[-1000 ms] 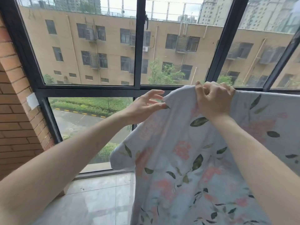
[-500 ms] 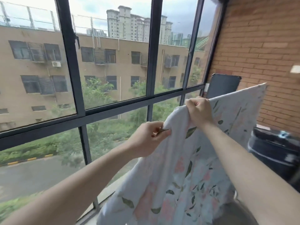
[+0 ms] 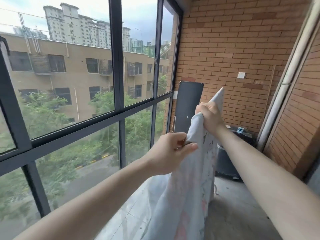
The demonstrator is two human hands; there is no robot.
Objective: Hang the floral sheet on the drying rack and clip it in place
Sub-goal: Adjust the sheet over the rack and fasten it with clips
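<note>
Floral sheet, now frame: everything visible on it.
The sheet looks like thin pale grey-white fabric with faint pink flowers and dark leaves. It hangs bunched in vertical folds toward the floor. The right hand grips its upper edge, a corner poking up above; the left hand pinches the edge lower. No rack or clips visible.

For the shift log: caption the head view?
Both hands, left and right, grip the floral sheet by the balcony window.
</note>
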